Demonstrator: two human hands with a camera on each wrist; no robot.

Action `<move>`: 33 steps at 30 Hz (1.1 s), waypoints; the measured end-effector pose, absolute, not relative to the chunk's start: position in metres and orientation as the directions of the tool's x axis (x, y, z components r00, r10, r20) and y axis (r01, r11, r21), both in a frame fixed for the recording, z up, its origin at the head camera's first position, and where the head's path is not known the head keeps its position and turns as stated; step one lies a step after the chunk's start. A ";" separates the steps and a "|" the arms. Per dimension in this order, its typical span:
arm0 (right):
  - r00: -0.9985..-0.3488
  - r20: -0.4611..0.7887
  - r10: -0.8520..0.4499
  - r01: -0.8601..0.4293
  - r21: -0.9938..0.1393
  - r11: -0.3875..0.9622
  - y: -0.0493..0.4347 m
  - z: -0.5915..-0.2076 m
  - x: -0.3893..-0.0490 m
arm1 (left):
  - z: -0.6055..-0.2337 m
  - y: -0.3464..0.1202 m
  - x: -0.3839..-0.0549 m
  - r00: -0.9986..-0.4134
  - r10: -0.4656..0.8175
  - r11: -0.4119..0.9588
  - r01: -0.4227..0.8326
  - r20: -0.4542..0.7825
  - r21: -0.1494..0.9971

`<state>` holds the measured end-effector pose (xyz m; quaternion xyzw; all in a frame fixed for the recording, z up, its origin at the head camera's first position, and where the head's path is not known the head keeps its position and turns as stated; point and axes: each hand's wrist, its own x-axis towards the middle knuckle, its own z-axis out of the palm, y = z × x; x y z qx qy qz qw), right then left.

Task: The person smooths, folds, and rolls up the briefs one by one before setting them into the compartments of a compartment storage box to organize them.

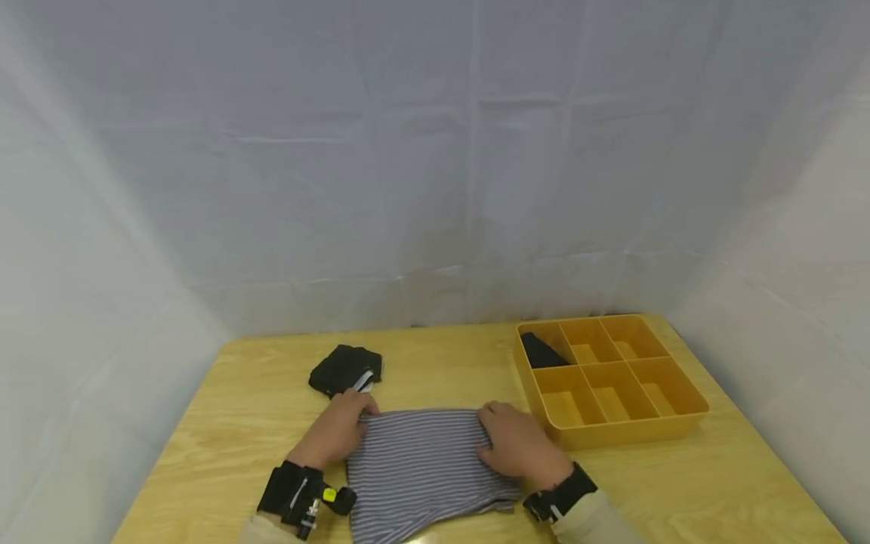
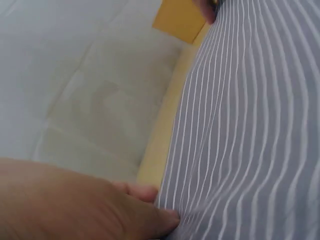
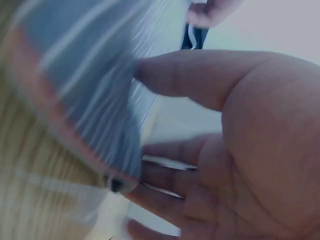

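A grey-and-white striped cloth garment (image 1: 421,461) lies spread across the near middle of the table, its far edge lifted slightly. My left hand (image 1: 340,427) pinches its far left corner; the left wrist view shows thumb and finger on the striped fabric (image 2: 225,120). At the far right corner, my right hand (image 1: 519,446) pinches the cloth, with the thumb on one face and the fingers on the other in the right wrist view. An orange-pink band (image 3: 55,107) runs along the cloth's edge there. Just beyond the left hand sits a folded black cloth (image 1: 345,369) with a whitish patch.
A yellow box (image 1: 625,434) with several compartments stands at the back right of the wooden table (image 1: 258,400). Folded black cloth (image 1: 542,352) lies in its far left compartment. White sheeting (image 1: 435,189) hangs behind the table and along both sides.
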<state>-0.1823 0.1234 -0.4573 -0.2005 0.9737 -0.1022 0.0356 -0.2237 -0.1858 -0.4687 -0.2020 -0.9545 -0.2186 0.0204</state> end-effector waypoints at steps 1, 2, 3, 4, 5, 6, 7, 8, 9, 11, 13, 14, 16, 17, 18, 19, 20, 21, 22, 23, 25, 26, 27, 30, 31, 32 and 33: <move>-0.908 -0.008 -0.418 -0.409 -0.194 0.892 0.123 -0.457 -0.179 | -0.466 -0.183 -0.219 -0.909 0.388 0.822 0.416 0.153 0.390; -0.894 0.008 -0.448 -0.442 -0.174 0.880 0.121 -0.456 -0.175 | -0.461 -0.178 -0.212 -0.898 0.406 0.820 0.440 0.171 0.366; -0.878 0.011 -0.479 -0.473 -0.170 0.864 0.120 -0.454 -0.171 | -0.456 -0.173 -0.204 -0.882 0.435 0.810 0.472 0.183 0.348; -0.862 -0.009 -0.507 -0.499 -0.172 0.850 0.119 -0.452 -0.167 | -0.451 -0.166 -0.196 -0.865 0.469 0.795 0.502 0.179 0.340; -0.844 -0.042 -0.534 -0.520 -0.183 0.835 0.118 -0.450 -0.163 | -0.446 -0.160 -0.187 -0.845 0.510 0.774 0.532 0.160 0.343; -0.826 -0.077 -0.559 -0.539 -0.186 0.821 0.116 -0.448 -0.159 | -0.441 -0.153 -0.178 -0.825 0.551 0.749 0.556 0.127 0.360; -0.808 -0.122 -0.576 -0.551 -0.191 0.813 0.115 -0.446 -0.155 | -0.437 -0.146 -0.169 -0.805 0.588 0.725 0.567 0.076 0.391; -0.792 -0.167 -0.587 -0.556 -0.200 0.807 0.113 -0.446 -0.152 | -0.434 -0.141 -0.161 -0.786 0.618 0.706 0.567 0.021 0.425; -0.780 -0.211 -0.590 -0.553 -0.210 0.806 0.111 -0.445 -0.149 | -0.434 -0.135 -0.154 -0.772 0.634 0.700 0.548 -0.047 0.458; -0.762 -0.245 -0.599 -0.570 -0.187 0.800 0.108 -0.447 -0.145 | -0.436 -0.126 -0.143 -0.760 0.627 0.726 0.491 -0.172 0.481; -0.756 -0.237 -0.610 -0.586 -0.169 0.792 0.105 -0.449 -0.143 | -0.441 -0.118 -0.136 -0.764 0.593 0.769 0.442 -0.255 0.462; -0.755 -0.230 -0.615 -0.592 -0.165 0.789 0.104 -0.451 -0.143 | -0.444 -0.116 -0.133 -0.769 0.575 0.786 0.428 -0.277 0.446; -0.760 -0.220 -0.611 -0.587 -0.172 0.791 0.102 -0.453 -0.143 | -0.449 -0.112 -0.131 -0.782 0.555 0.807 0.422 -0.285 0.413; -0.765 -0.215 -0.607 -0.579 -0.180 0.795 0.101 -0.454 -0.144 | -0.451 -0.111 -0.131 -0.786 0.555 0.808 0.431 -0.273 0.401; -0.770 -0.210 -0.603 -0.573 -0.188 0.798 0.101 -0.454 -0.145 | -0.452 -0.110 -0.130 -0.791 0.552 0.810 0.434 -0.264 0.395; -0.773 -0.207 -0.599 -0.568 -0.195 0.800 0.100 -0.455 -0.145 | -0.452 -0.109 -0.130 -0.794 0.552 0.810 0.438 -0.256 0.390; -0.776 -0.200 -0.599 -0.564 -0.205 0.800 0.100 -0.455 -0.146 | -0.452 -0.109 -0.130 -0.796 0.554 0.810 0.447 -0.245 0.380; -0.777 -0.189 -0.600 -0.564 -0.214 0.798 0.101 -0.455 -0.146 | -0.453 -0.109 -0.129 -0.799 0.554 0.811 0.452 -0.235 0.372; -0.778 -0.169 -0.606 -0.569 -0.221 0.792 0.101 -0.455 -0.147 | -0.453 -0.109 -0.130 -0.803 0.553 0.810 0.458 -0.221 0.366; -0.779 -0.148 -0.609 -0.571 -0.233 0.787 0.101 -0.454 -0.147 | -0.454 -0.110 -0.130 -0.806 0.554 0.810 0.466 -0.205 0.357; -0.786 -0.094 -0.610 -0.570 -0.269 0.776 0.100 -0.451 -0.147 | -0.455 -0.111 -0.130 -0.816 0.552 0.810 0.476 -0.170 0.343; -0.793 -0.061 -0.606 -0.568 -0.288 0.771 0.100 -0.450 -0.148 | -0.455 -0.112 -0.130 -0.821 0.550 0.810 0.480 -0.153 0.337; -0.801 -0.025 -0.598 -0.564 -0.302 0.768 0.100 -0.448 -0.148 | -0.455 -0.113 -0.130 -0.826 0.544 0.812 0.476 -0.144 0.336; -0.826 0.077 -0.558 -0.546 -0.355 0.759 0.098 -0.443 -0.149 | -0.454 -0.118 -0.133 -0.839 0.520 0.823 0.444 -0.157 0.354; -0.832 0.105 -0.544 -0.541 -0.367 0.756 0.098 -0.441 -0.149 | -0.452 -0.121 -0.133 -0.843 0.510 0.827 0.425 -0.172 0.368; -0.834 0.128 -0.538 -0.543 -0.370 0.754 0.098 -0.440 -0.150 | -0.450 -0.123 -0.134 -0.847 0.497 0.829 0.401 -0.186 0.390; -0.834 0.143 -0.533 -0.544 -0.373 0.751 0.097 -0.439 -0.150 | -0.448 -0.127 -0.135 -0.853 0.483 0.832 0.378 -0.195 0.407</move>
